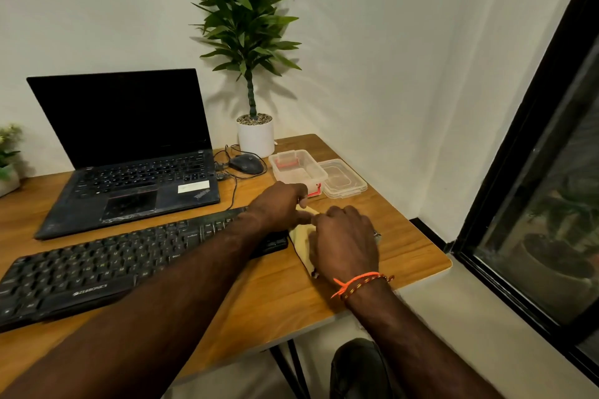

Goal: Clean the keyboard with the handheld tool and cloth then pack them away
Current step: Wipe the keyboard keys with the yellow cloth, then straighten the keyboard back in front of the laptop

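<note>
Both hands meet over a pale yellow cloth [299,236] lying on the desk [265,298] just off the right end of the black keyboard [107,266], near the desk's right edge. From the head camera, the right hand [345,244] lies on top of the cloth with its fingers curled down onto it, covering most of it; the left hand [280,204] reaches across the keyboard's right end, its fingertips at the cloth's far edge. Whether either hand actually pinches the fabric I cannot tell, since the knuckles hide the fingertips. It looks like the cloth is being folded or gathered for packing.

To do this well, press one side flat while the other hand brings an edge over, and make the bundle small enough for the open clear box [298,168] with red clips at the back right corner. Its lid [343,178] lies just beside it, toward the right edge. The handheld tool is not plainly visible; something small and dark peeks out by the right wrist.

Around: a shut-off laptop [129,152] at the back left, a mouse [246,163] with its cable looping near the box, a potted plant [256,136] at the back edge. The cable and the box's near clip lie closest to the path of the left hand
</note>
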